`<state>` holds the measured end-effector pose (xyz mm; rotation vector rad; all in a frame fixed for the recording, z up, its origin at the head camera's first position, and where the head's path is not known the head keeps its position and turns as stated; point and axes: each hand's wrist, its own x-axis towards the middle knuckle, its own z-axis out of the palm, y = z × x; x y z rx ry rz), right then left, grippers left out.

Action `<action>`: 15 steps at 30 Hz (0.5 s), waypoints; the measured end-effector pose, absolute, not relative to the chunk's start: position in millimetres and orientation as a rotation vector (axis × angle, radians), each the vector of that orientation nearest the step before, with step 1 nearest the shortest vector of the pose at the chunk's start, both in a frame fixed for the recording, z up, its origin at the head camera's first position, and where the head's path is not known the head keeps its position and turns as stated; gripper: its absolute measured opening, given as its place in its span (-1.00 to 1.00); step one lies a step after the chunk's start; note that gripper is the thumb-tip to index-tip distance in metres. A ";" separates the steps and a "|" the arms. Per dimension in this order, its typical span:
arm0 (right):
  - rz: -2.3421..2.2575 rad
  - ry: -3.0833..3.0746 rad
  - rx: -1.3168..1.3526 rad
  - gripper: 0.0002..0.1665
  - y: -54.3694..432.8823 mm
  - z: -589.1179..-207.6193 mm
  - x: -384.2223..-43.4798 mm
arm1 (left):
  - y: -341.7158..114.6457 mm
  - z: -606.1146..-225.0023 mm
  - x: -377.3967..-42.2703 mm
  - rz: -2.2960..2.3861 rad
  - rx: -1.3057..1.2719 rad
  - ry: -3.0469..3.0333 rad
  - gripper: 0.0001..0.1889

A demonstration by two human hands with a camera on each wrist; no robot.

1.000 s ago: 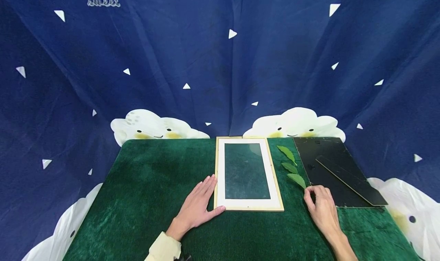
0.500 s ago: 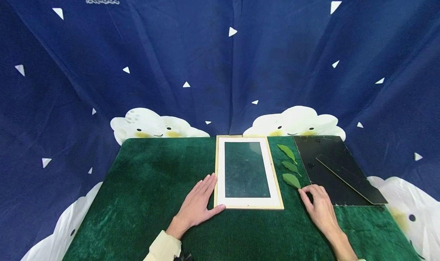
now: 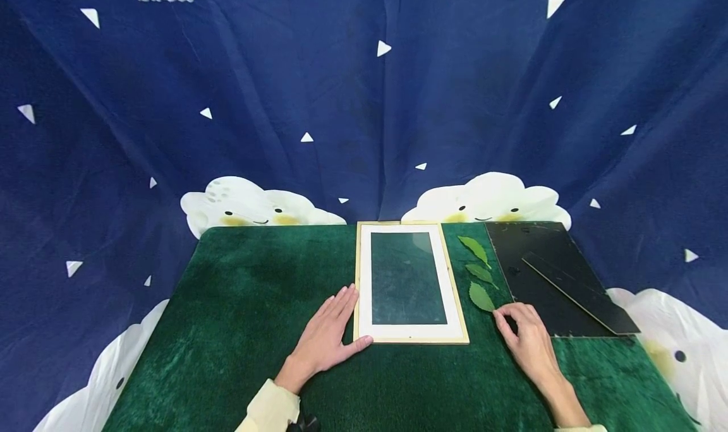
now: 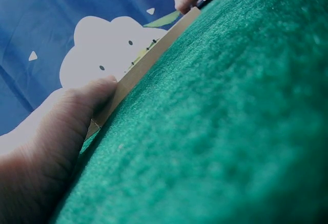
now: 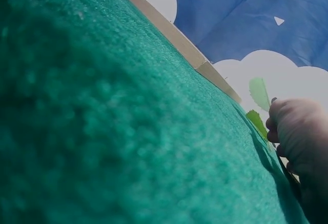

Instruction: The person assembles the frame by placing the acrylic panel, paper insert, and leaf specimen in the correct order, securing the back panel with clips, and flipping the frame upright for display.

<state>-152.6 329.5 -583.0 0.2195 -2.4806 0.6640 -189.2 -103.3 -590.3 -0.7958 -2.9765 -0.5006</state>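
Note:
A light wooden picture frame with a white mat lies flat on the green cloth. My left hand lies along its left side, fingers straight, with the thumb over the lower left corner. To the right of the frame are three green leaves in a column. My right hand pinches the stem of the nearest leaf between thumb and index finger. In the right wrist view this leaf stands up from the cloth. The middle leaf and the far leaf lie beyond it.
A black backing board with a slanting stand leg lies at the right, beside my right hand. Green velvety cloth covers the table. A blue curtain with clouds and triangles hangs behind it.
The right hand has shifted slightly left with the nearest leaf, and the leaf has turned more upright in the head view. The left hand stays on the frame.

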 end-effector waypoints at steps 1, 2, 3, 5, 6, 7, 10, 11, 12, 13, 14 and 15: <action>0.671 -2.480 0.220 -0.90 329.0 -582.6 -152.7 | -103.5 -590.5 -189.1 -0.503 -0.795 -2.970 0.10; 0.673 -2.481 0.219 -0.90 328.4 -582.3 -152.8 | -103.7 -591.0 -189.1 -0.507 -0.796 -2.960 0.10; 0.672 -2.481 0.218 -0.90 327.7 -582.0 -152.6 | -103.8 -591.3 -189.1 -0.509 -0.796 -2.956 0.10; 0.676 -2.479 0.217 -0.90 326.2 -581.7 -152.3 | -103.6 -591.5 -189.1 -0.508 -0.799 -2.954 0.10; 0.678 -2.474 0.222 -0.89 325.4 -581.6 -152.2 | -103.6 -591.4 -189.2 -0.507 -0.800 -2.958 0.10; 0.677 -2.468 0.228 -0.89 324.3 -581.4 -152.1 | -103.5 -591.3 -189.3 -0.503 -0.801 -2.964 0.10; 0.679 -2.440 0.268 -0.86 321.2 -580.8 -153.1 | -103.3 -590.8 -189.8 -0.491 -0.799 -2.985 0.11; 0.684 -2.429 0.285 -0.84 320.1 -580.5 -153.8 | -103.4 -590.8 -190.0 -0.489 -0.797 -2.990 0.11; 0.690 -2.421 0.297 -0.82 318.9 -579.9 -154.5 | -103.5 -591.0 -190.1 -0.485 -0.793 -2.997 0.11; 0.697 -2.413 0.308 -0.80 317.8 -579.5 -155.2 | -103.5 -591.1 -190.2 -0.485 -0.791 -3.002 0.11; 0.706 -2.404 0.321 -0.79 316.9 -579.0 -156.1 | -103.5 -591.3 -190.3 -0.481 -0.789 -3.004 0.11; 0.715 -2.395 0.333 -0.77 316.0 -578.5 -156.8 | -103.4 -591.7 -190.5 -0.480 -0.788 -3.005 0.11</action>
